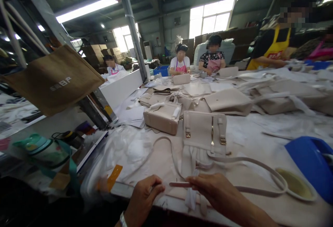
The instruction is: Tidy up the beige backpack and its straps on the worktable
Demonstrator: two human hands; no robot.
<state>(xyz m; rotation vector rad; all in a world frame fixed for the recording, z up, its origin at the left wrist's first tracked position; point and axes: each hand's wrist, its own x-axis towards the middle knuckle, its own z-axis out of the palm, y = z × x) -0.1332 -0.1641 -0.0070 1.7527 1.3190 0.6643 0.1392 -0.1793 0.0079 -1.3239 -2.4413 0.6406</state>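
Note:
My left hand (144, 199) is closed in a pinch at the near edge of the table (260, 133), gripping one end of a narrow beige strap piece (179, 184). My right hand (215, 192) pinches the other end of the same piece. Just beyond my hands lies a beige handbag (204, 129) with gold buckles, flat on the table. Its long shoulder strap (249, 162) loops out to the right. White paper wrapping hangs from the bag's lower edge between my hands.
A shallow dish of yellowish glue (295, 183) and a blue bin (310, 161) sit at right. More beige bags (162, 116) and clear plastic (125, 150) cover the table. A brown tote (56, 79) hangs at left. Several other people (180, 62) work at the far end.

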